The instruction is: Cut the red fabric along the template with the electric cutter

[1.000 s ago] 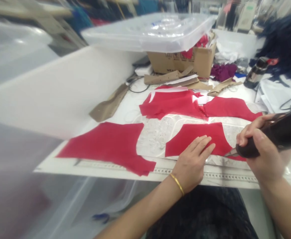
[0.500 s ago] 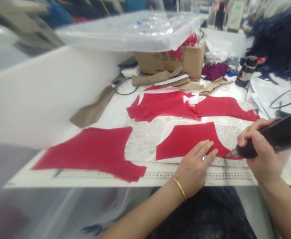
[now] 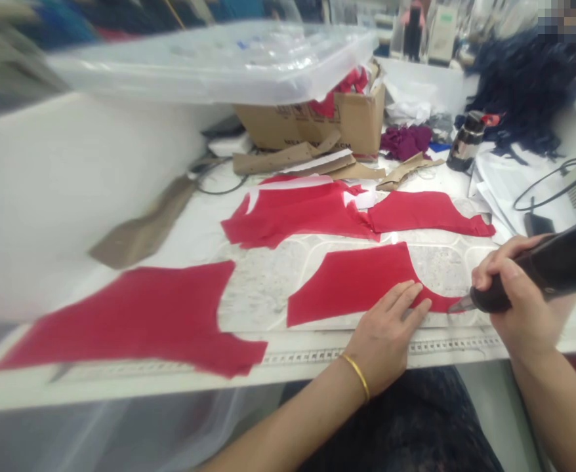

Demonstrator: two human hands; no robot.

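Observation:
My left hand (image 3: 386,328), with a yellow bangle at its wrist, lies with fingers stretched out on the right part of a red fabric piece (image 3: 351,282). This piece lies flat on the table and narrows to a strip on its right. In my right hand (image 3: 519,295) is a black handheld tool (image 3: 568,262) with a pointed metal tip (image 3: 461,303). The tip meets the right end of that strip. Left of the hands lies a larger red fabric piece (image 3: 140,314). Two more red pieces, a left one (image 3: 302,210) and a right one (image 3: 426,210), lie behind.
A ruler strip (image 3: 312,357) runs along the table's front edge. Behind stand a cardboard box (image 3: 312,124) under a clear plastic lid (image 3: 209,65), and a dark bottle (image 3: 466,141). Brown paper pieces (image 3: 273,159), a cable (image 3: 554,183) and dark cloth (image 3: 519,85) lie around.
The view has turned, so the table and fabric pieces appear farther left. The tool's tip now sits nearer the strip's right end. Both hands keep their hold.

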